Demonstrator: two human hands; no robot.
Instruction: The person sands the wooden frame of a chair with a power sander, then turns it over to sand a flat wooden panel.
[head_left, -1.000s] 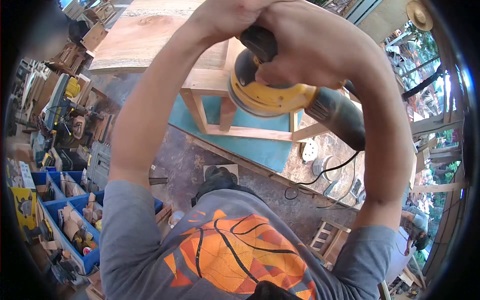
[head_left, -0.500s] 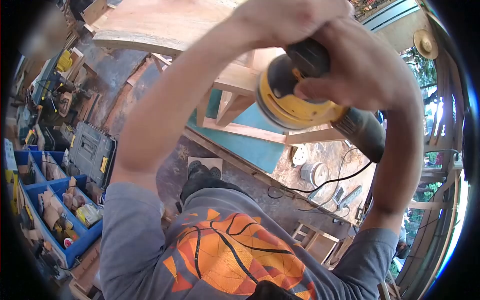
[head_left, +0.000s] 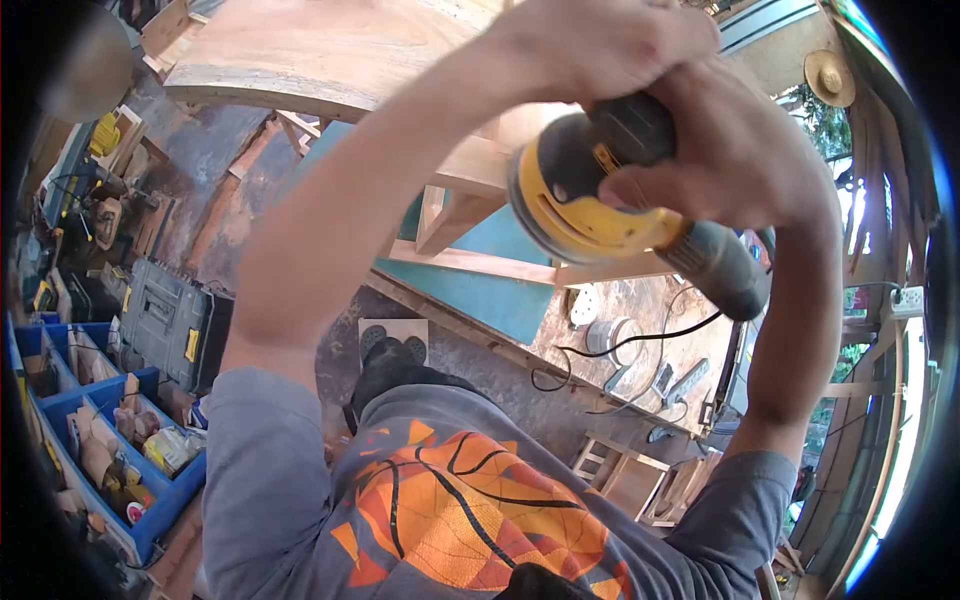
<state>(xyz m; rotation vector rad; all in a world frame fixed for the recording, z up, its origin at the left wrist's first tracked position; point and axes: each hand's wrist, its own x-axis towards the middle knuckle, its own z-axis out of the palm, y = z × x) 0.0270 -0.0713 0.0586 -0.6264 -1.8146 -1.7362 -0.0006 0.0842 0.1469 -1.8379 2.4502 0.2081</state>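
Yellow sander [head_left: 590, 195] is pressing on the wooden frame [head_left: 470, 170], with the right hand [head_left: 720, 150] wrapped tight around it and the left hand [head_left: 590, 40] closed on top.

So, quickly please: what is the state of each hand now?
Left hand: closed, resting on top of the right hand over the sander.
Right hand: closed on the sander, gripping its black top.

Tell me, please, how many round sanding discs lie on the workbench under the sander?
1 that I can see: a white sanding disc with holes lies on the workbench, left of a round tin, below the sander. The arms may hide others.
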